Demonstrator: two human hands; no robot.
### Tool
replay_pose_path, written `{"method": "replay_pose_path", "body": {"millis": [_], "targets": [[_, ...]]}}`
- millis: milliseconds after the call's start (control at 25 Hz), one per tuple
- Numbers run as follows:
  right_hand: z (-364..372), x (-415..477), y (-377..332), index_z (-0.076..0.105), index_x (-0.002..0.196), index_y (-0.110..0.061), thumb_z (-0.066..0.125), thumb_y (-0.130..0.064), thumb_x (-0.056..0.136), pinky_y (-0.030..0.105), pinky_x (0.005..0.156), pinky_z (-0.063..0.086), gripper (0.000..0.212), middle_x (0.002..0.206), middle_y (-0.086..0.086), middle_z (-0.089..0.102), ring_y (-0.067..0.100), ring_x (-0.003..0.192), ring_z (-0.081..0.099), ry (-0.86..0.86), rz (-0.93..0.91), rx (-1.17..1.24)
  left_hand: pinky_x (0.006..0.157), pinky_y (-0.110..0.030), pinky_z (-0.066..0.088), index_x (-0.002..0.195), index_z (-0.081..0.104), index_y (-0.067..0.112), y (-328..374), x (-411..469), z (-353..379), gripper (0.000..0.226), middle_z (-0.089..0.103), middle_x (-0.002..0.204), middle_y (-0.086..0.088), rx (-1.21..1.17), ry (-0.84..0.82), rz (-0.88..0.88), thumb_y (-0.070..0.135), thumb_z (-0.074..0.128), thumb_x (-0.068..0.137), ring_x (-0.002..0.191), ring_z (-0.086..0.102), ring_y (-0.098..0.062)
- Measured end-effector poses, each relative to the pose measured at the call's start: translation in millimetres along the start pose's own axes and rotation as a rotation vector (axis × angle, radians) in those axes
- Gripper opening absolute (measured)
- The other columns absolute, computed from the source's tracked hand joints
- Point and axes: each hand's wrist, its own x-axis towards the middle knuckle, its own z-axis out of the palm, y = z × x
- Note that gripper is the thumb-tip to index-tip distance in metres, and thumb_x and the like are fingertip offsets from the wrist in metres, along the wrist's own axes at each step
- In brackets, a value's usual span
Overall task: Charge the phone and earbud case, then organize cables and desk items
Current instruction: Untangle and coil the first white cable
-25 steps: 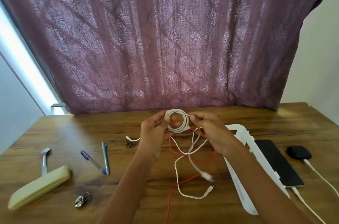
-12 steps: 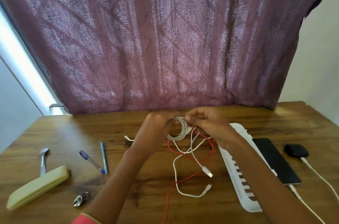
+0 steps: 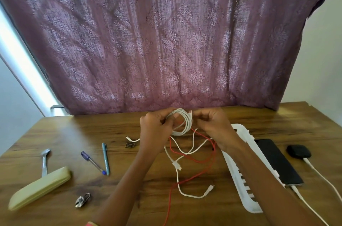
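- The white cable coil (image 3: pixel 182 124) is held just above the bench (image 3: pixel 74 133), left of the white tray (image 3: pixel 248 205) and near its far end.
- The left hand (image 3: pixel 155 125) grasps the coil's left side with curled fingers. The right hand (image 3: pixel 212 124) pinches its right side.
- Loose white cable (image 3: pixel 177 165) lies on the bench below the coil, tangled with a red cable (image 3: pixel 168 207), both just left of the tray.
- The phone (image 3: pixel 277 161) lies against the tray's right side, with a white lead (image 3: pixel 305 201) plugged into its near end.
- The earbud case (image 3: pixel 298 151) sits further right of the tray, beside the phone, with its own white lead (image 3: pixel 322 177) attached.
- Well left of the tray lie a teal pen (image 3: pixel 105 159), a purple-capped pen (image 3: pixel 93 162), a spoon (image 3: pixel 45 159), a pale yellow pouch (image 3: pixel 39 187) and a small padlock (image 3: pixel 82 200).
- A purple patterned curtain (image 3: pixel 166 40) hangs beyond the tray, behind the bench's far edge.
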Motion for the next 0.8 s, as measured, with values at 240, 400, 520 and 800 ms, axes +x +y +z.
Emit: {"method": "replay_pose_path", "body": {"millis": [240,400,520,800], "targets": [[9.2,-9.3,-13.2,0.062,0.104,0.0,0.064,-0.007,0.083,0.03,0.077,0.057,0.023,0.093,0.012,0.071,0.021,0.086,0.068,-0.018,0.183,0.411,0.06,-0.028,0.047,0.097,0.073,0.027,-0.8,-5.4,7.0,0.018,0.071,0.064,-0.001,0.124,0.158,-0.018,0.019,0.065,0.084,0.06,0.064,-0.019],[11.0,-10.0,-10.8,0.054,0.109,-0.009,0.075,0.001,0.07,0.022,0.071,0.056,0.045,0.091,0.009,0.072,0.018,0.084,0.069,0.067,0.154,0.189,0.056,-0.014,0.041,0.091,0.074,0.026,0.8,-9.7,11.5,0.015,0.064,0.054,0.019,0.093,0.12,-0.02,0.018,0.065,0.084,0.061,0.061,-0.001],[3.9,-5.4,-9.0,0.053,0.11,-0.01,0.073,0.004,0.071,0.023,0.07,0.055,0.045,0.085,0.006,0.073,0.016,0.08,0.07,-0.005,0.169,0.254,0.059,-0.004,0.044,0.091,0.074,0.021,-3.2,-5.0,10.7,0.013,0.061,0.055,0.031,-0.047,0.003,-0.126,0.014,0.064,0.085,0.063,0.061,0.012],[-2.0,-5.7,1.1,0.051,0.103,-0.013,0.069,0.013,0.071,0.025,0.067,0.056,0.045,0.08,0.005,0.072,0.015,0.073,0.068,-0.086,0.049,0.277,0.083,-0.044,0.055,0.084,0.072,0.014,-6.2,-1.6,11.6,0.015,0.073,0.085,-0.012,-0.377,-0.21,-0.413,0.008,0.058,0.088,0.085,0.07,-0.026]]}}
